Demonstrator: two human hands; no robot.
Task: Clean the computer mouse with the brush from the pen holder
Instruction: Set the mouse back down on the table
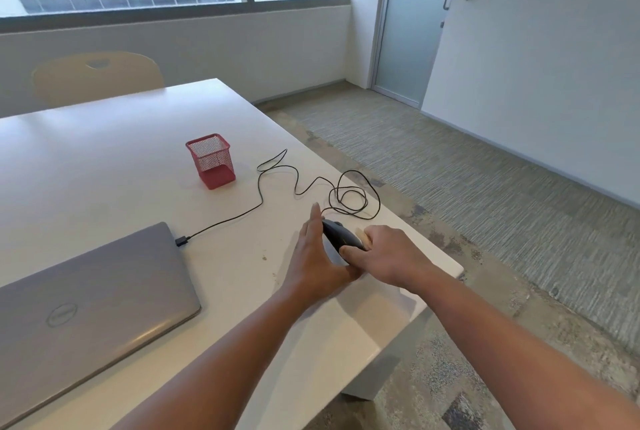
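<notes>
Mouse (pixel 341 237) tipped up near the worktop (pixel 138 152) corner, straight left fingers (pixel 313 222) bracing it, right fingers (pixel 351 252) curled round what looks like the brush (pixel 362 235). Could get shoved off the edge by a hard stroke.

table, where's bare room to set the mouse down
Widest bare stretch: table left of the red mesh pen holder, beyond the laptop. A smaller patch lies between laptop and left hand. Crowded at the right corner: looped cable, mouse, right hand.

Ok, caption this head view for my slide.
Left hand props the mouse, right hand holds a brush to it, beside a closed laptop.
</notes>
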